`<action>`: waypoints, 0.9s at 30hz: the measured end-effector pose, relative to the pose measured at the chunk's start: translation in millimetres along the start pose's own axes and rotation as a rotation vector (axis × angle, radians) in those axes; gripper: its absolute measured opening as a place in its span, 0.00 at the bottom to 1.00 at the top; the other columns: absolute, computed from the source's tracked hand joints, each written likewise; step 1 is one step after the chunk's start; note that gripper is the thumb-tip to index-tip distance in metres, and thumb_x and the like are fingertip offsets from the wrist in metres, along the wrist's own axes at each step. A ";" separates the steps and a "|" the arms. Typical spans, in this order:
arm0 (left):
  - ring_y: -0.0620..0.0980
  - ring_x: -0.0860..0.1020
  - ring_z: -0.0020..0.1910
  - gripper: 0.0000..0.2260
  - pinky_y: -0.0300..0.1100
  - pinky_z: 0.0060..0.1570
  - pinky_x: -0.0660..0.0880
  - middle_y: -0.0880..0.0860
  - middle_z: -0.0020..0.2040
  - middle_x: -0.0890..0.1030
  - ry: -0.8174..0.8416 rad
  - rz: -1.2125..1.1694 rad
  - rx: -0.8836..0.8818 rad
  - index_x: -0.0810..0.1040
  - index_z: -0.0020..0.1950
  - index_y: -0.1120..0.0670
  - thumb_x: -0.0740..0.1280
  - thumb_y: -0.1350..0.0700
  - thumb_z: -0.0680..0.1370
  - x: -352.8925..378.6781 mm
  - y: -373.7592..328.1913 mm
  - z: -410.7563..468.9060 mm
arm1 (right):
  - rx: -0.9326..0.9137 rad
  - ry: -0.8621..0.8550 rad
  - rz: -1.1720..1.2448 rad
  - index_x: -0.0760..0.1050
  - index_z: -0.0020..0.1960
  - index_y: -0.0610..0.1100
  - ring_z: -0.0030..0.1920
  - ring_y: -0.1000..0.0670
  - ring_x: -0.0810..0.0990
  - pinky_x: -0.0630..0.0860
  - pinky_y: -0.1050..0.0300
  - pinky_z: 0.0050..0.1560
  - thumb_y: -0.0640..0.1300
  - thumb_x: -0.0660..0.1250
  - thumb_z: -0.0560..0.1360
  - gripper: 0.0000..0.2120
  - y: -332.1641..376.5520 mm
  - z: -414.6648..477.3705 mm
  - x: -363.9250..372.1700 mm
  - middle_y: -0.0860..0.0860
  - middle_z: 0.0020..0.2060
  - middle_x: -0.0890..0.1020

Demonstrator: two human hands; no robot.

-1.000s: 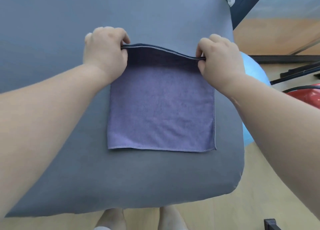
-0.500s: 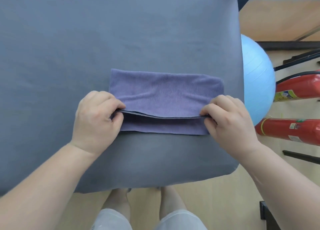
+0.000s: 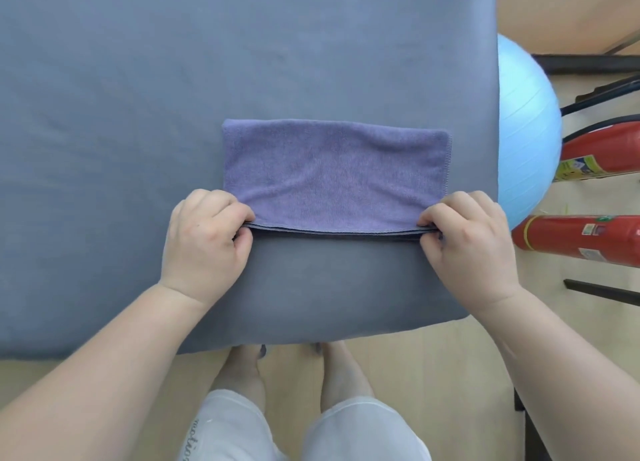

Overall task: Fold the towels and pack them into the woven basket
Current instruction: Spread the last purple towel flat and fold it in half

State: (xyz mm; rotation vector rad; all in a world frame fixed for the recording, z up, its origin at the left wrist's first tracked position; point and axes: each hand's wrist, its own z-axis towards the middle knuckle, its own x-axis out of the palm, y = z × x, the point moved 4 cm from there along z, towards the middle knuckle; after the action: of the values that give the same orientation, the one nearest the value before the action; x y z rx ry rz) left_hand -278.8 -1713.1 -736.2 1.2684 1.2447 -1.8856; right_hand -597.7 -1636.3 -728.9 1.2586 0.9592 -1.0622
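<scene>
Purple towel [image 3: 332, 169] lies folded in half on the grey-covered counter [image 3: 156, 79], toward its near right corner. The fold is on the far side and the open edges face the person. Left hand [image 3: 204, 242] pinches the near left corner, fingers curled on top and thumb at the edge. Right hand [image 3: 467, 249] pinches the near right corner the same way. The layered edges are lined up between the hands, and the cloth is slightly rippled in the middle. A light blue exercise ball [image 3: 526, 131] sits just beside the counter's right edge, with two red fire extinguishers [image 3: 581, 238] right of it on the wood floor [image 3: 571, 329]. White shorts [image 3: 363, 429] and bare legs show below the near edge.
</scene>
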 end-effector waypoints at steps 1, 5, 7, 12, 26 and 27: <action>0.59 0.72 0.38 0.07 0.53 0.39 0.71 0.55 0.38 0.78 -0.008 -0.003 0.005 0.80 0.40 0.59 0.65 0.69 0.69 -1.6 -0.7 -0.4 | 0.003 -0.022 0.004 0.78 0.40 0.42 0.39 0.40 0.72 0.70 0.44 0.39 0.33 0.66 0.67 0.06 0.0 0.5 -3.8 0.46 0.37 0.77; 0.59 0.73 0.38 0.07 0.55 0.39 0.72 0.53 0.39 0.78 0.091 0.014 0.013 0.82 0.42 0.57 0.65 0.65 0.71 4.2 3.5 -4.7 | 0.027 0.023 -0.038 0.79 0.40 0.43 0.39 0.39 0.72 0.70 0.45 0.39 0.33 0.66 0.67 0.07 -3.3 -2.2 -2.6 0.46 0.37 0.76; 0.58 0.73 0.38 0.06 0.55 0.39 0.73 0.52 0.39 0.78 0.136 0.006 0.015 0.82 0.42 0.57 0.65 0.61 0.73 6.5 5.1 -5.0 | 0.041 0.106 -0.051 0.79 0.40 0.45 0.41 0.39 0.73 0.69 0.47 0.40 0.36 0.65 0.67 0.06 -2.3 -4.8 4.0 0.48 0.37 0.76; 0.58 0.73 0.37 0.12 0.56 0.40 0.72 0.52 0.37 0.77 0.073 -0.035 0.029 0.81 0.40 0.57 0.63 0.55 0.80 -7.6 -5.8 12.5 | 0.099 -0.041 -0.008 0.81 0.41 0.47 0.48 0.41 0.75 0.67 0.48 0.50 0.53 0.70 0.70 0.09 15.0 8.3 -14.5 0.50 0.40 0.78; 0.54 0.39 0.80 0.34 0.61 0.77 0.41 0.55 0.82 0.40 0.416 0.283 -0.114 0.43 0.82 0.56 0.45 0.40 0.80 61.6 -23.7 43.8 | 0.011 0.332 -0.077 0.50 0.82 0.49 0.82 0.46 0.45 0.44 0.40 0.80 0.60 0.49 0.82 0.32 94.8 72.1 77.3 0.50 0.82 0.49; 0.55 0.38 0.80 0.36 0.61 0.77 0.41 0.56 0.82 0.39 0.424 0.298 -0.121 0.41 0.81 0.56 0.45 0.38 0.80 61.8 -23.1 44.7 | 0.033 0.334 -0.086 0.48 0.83 0.50 0.82 0.46 0.44 0.42 0.40 0.80 0.62 0.48 0.82 0.33 89.1 70.3 77.6 0.50 0.82 0.47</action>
State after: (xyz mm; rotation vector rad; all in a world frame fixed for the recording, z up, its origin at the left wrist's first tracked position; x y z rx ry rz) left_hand -341.1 -1740.3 -777.8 1.7359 1.2639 -1.3541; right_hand -493.0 -1712.2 -775.5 1.4613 1.2624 -0.9530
